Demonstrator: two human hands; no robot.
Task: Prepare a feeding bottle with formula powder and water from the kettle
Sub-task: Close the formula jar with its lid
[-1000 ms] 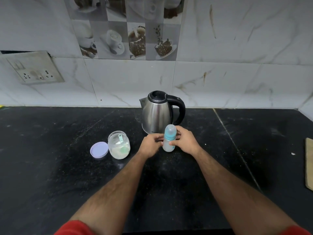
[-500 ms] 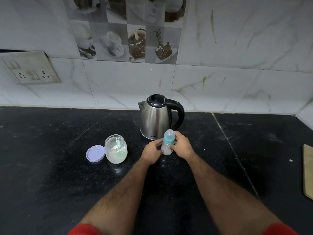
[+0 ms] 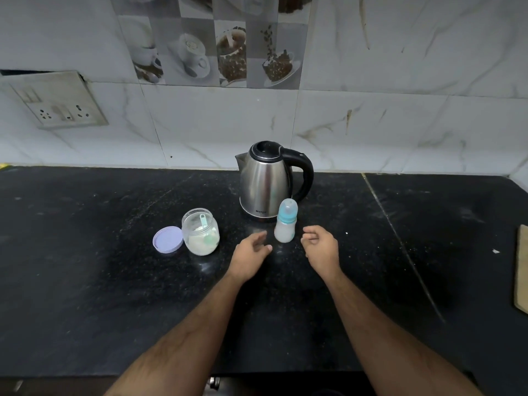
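Note:
A capped feeding bottle [image 3: 285, 221] with a teal collar and milky liquid stands upright on the black counter [image 3: 85, 267], just in front of the steel kettle [image 3: 268, 181]. My left hand [image 3: 251, 254] hovers a little left of and nearer than the bottle, fingers relaxed, holding nothing. My right hand [image 3: 320, 247] is just right of the bottle, fingers loosely curled, apart from it. To the left stands the open formula jar [image 3: 201, 231] with a green scoop inside, and its lilac lid [image 3: 167, 240] lies beside it.
A tiled wall with a socket plate [image 3: 57, 102] rises behind the counter. A wooden board's edge [image 3: 521, 270] shows at the far right. A thin seam runs diagonally across the counter right of the kettle.
Both hands have let go of the bottle and drawn back towards me. The bottle now stands free in front of the kettle.

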